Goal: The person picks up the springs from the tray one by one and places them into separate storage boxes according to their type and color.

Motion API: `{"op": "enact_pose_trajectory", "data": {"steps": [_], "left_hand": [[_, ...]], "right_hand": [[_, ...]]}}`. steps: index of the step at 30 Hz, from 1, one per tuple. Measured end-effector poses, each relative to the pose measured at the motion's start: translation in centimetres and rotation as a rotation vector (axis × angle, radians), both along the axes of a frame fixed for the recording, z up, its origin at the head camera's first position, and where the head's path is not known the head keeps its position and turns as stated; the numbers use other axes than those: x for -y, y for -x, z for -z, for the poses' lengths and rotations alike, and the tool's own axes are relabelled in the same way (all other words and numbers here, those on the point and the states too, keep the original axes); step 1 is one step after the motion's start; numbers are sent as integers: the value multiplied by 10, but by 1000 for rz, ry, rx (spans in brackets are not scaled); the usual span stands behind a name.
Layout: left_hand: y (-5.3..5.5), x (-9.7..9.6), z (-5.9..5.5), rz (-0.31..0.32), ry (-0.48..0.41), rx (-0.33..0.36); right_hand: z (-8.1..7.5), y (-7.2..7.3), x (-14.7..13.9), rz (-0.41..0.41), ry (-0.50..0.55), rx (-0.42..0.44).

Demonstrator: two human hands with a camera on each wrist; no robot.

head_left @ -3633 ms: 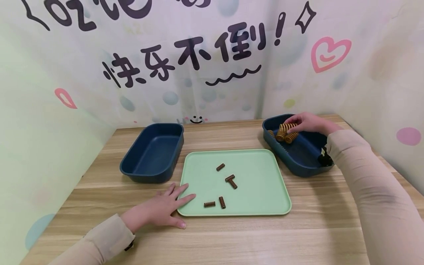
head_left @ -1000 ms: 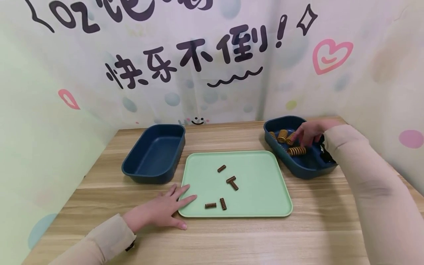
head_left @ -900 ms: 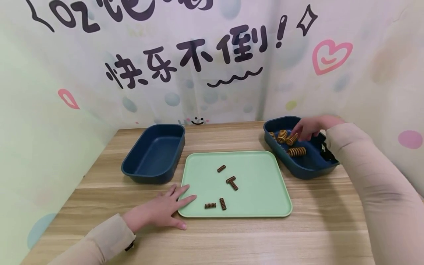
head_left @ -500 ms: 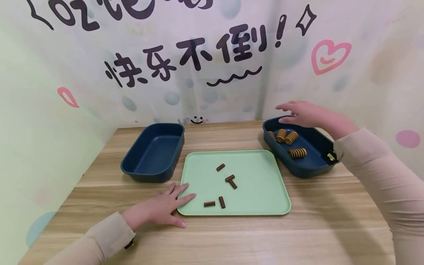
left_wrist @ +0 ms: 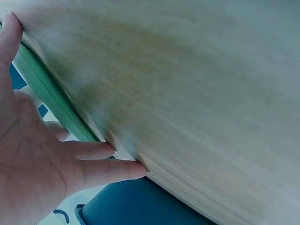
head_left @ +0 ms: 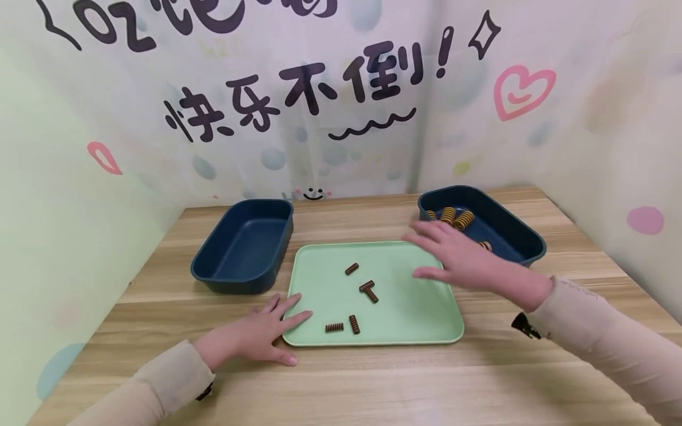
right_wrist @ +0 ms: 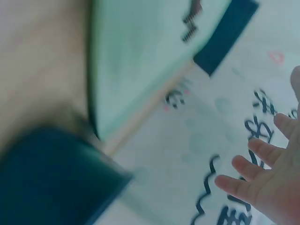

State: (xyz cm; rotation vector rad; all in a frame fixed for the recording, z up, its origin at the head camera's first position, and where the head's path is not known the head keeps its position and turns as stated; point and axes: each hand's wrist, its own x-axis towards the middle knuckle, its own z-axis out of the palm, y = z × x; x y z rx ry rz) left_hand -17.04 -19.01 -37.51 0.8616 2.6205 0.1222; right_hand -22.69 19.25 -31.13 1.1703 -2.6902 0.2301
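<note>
My left hand (head_left: 256,334) lies at the near left corner of the pale green tray (head_left: 410,313), fingers spread, two fingertips over its rim; the left wrist view shows the hand (left_wrist: 42,159) from the palm side against the tray's edge. On the tray lie several small brown coil springs (head_left: 334,327), two of them touching in a T shape. My right hand (head_left: 469,260), slightly blurred, is over the tray's right rim with straight fingers and holds nothing. Behind it, the right dark blue bin (head_left: 506,231) contains several larger yellow coil springs (head_left: 464,220), one mostly hidden by the hand.
A second dark blue bin (head_left: 242,287) stands at the left, behind the left hand, with nothing visible inside. Both bins and the tray sit on a wooden table (head_left: 362,390). A printed cloth (head_left: 341,160) hangs along the back edge.
My right hand has released a yellow spring inside the right bin, lifted out and swung toward me and left over the tray's edge. The left hand has stayed put.
</note>
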Motion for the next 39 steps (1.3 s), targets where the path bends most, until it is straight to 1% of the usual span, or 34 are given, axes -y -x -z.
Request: {"op": "enact_pose_trajectory", "data": {"steps": [3,6,8,10,12,14,16,17,19,23,26,30,33,36,39], "left_hand": [[-2,0,0,-13,-7,17],[-3,1,-1,-34,-27,33],[-2,2,-1,-39,-38,28],[0,2,-3,-36,-50,9],[5,2,-7,-17,-63,-51],[11,-1,-13,7,-77,-138],[18,-4,-21,8,-96,-212],[21,-7,-24,1,-107,-239],[27,-12,-32,-28,-134,-251],[37,-26,-41,-106,-196,-199],[44,-39,-42,-137,-223,-190],[53,-58,-41,-142,-222,-214],[59,-70,-38,-125,-201,-228],[67,-79,-33,-108,-173,-223],[74,-86,-30,-90,-150,-204]], "right_hand": [[18,-10,1,-23,-27,-14],[33,-16,1,-33,-36,4],[42,-19,0,-42,-36,27],[50,-22,-2,-57,-48,41],[58,-24,-5,-76,-77,37],[65,-27,-8,-92,-104,33],[70,-29,-11,-105,-128,47],[72,-30,-12,-111,-135,67],[74,-31,-15,-115,-148,133],[75,-35,-18,-131,-177,231],[78,-38,-20,-151,-178,253],[81,-40,-24,-160,-179,278],[82,-40,-25,-155,-190,309],[83,-41,-25,-155,-194,326],[83,-42,-25,-162,-191,316]]}}
